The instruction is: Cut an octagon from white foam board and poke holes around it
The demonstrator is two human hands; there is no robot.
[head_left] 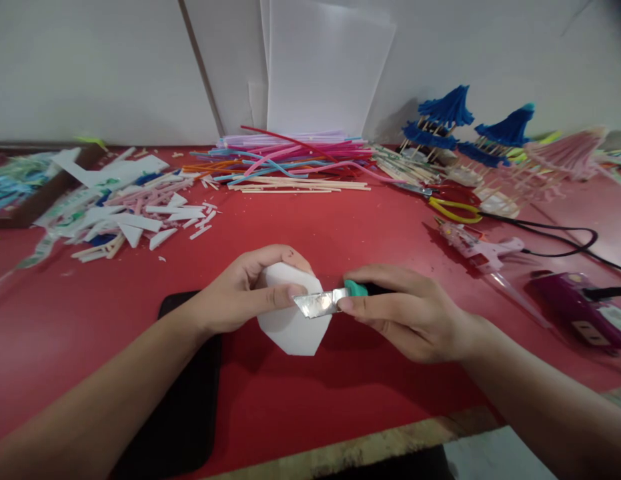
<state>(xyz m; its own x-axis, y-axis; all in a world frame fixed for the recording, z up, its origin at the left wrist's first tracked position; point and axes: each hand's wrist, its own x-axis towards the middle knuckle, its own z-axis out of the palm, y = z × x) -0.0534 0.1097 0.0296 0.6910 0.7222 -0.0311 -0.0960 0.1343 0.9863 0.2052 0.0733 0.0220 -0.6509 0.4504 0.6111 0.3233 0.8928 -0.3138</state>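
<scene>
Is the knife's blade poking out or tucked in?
Out: the silver blade sticks out past the green part of the knife in the right hand.

one white piece (290, 333); at it, one left hand (253, 288), one right hand (410, 312) and one cutter (330, 301). left of the white piece, one black slab (195, 387). right of it, one pink glue gun (483, 253), one purple box (575, 310) and one yellow-handled tool (433, 199). beyond it to the right, two blue-roofed models (447, 107) and at least one pink-roofed model (570, 152). beyond it, coloured sticks (290, 160), too many to count.
</scene>
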